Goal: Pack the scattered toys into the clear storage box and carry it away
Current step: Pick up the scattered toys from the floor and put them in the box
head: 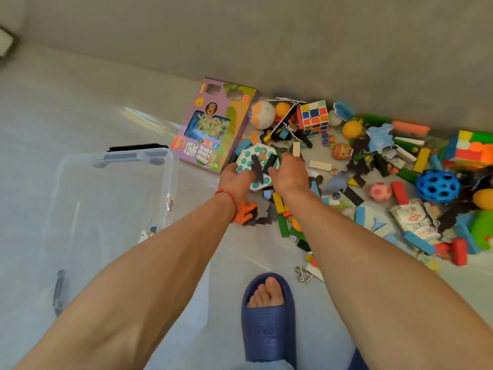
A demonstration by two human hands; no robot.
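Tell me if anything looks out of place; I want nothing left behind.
A metal wire puzzle lies apart from the main toy pile, near the blue slipper. A small toy sits by the clear storage box; whether inside or outside its wall is unclear.

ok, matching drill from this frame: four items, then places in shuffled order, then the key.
Items:
1. clear storage box
2. purple game box
3. white board with teal dots
4. blue holed ball

Places:
A. between the left hand and right hand
B. left of both arms, open on the floor
C. far right side of the toy pile
D. by the wall, just beyond the clear box

Pairs: 1-B, 2-D, 3-A, 4-C
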